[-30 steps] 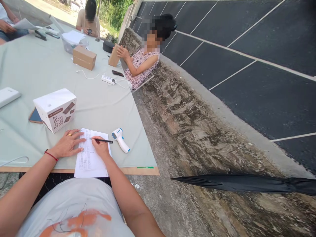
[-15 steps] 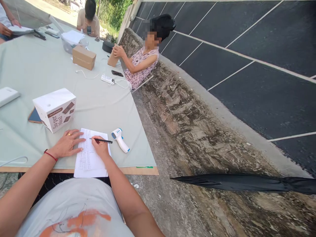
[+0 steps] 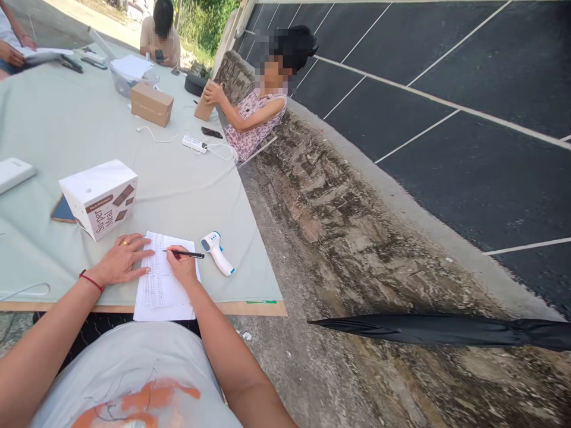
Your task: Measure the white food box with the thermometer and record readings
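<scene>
- Written sheet [image 3: 172, 291], at the near edge of the cloth-covered table [image 3: 187, 190], as I see it from here: white, lying flat and slightly slanted, with dense rows of small dark marks running down its left part and mostly bare paper to the right; the marks are too small for me to read
- Lower sheet [image 3: 163, 314], beneath the written one: plain white where it shows, its bottom end reaching past the table's edge toward the person's shirt [image 3: 134, 368]
- Right hand [image 3: 182, 266], resting on the written sheet: fingers closed around a black pen [image 3: 191, 255] in a writing grip
- Pen, in detail: slim and dark, lying nearly level across the hand, its tip pointing left toward the written rows and its rear end outward to the right; I cannot tell whether the tip meets the paper
- Left hand [image 3: 120, 261]: palm down and spread, holding nothing, fingertips on the sheet's left margin; a ring on one finger, a red cord [image 3: 91, 280] at the wrist
- Surroundings: a white and blue gun-shaped thermometer [image 3: 217, 254] just right of the sheets; a white printed box [image 3: 100, 199] beyond the left hand; farther off, a co-worker's hand [image 3: 215, 93] on a small brown box [image 3: 204, 109]
</scene>
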